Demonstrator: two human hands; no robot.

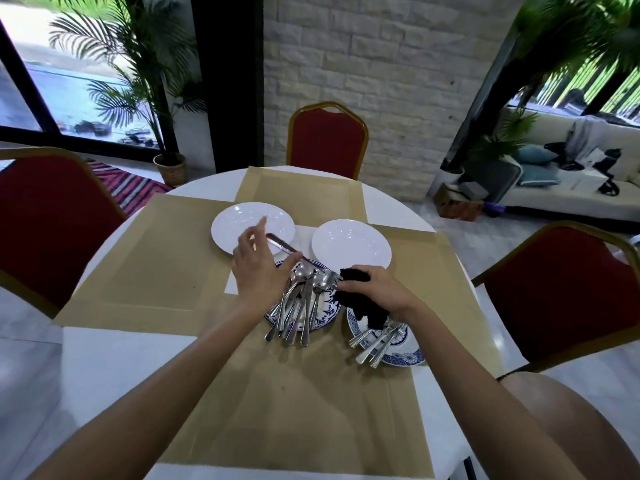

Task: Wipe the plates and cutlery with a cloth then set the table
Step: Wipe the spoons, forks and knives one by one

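My left hand (258, 263) pinches the handle of a fork (304, 261) and holds it across a blue-patterned plate (329, 311) piled with several spoons and forks (294, 313). My right hand (379, 291) grips a black cloth (360, 299) that touches the fork's tines. A second blue-patterned plate (403, 356) at the right carries several pieces of cutlery (379, 341), partly under the cloth. Two white plates (252, 226) (351, 244) lie beyond, on the far side of the table.
The round white table (97, 358) is covered with tan placemats (149, 268). Red chairs stand at the left (52, 216), far side (327, 140) and right (568, 289). Potted palms and a sofa are in the background.
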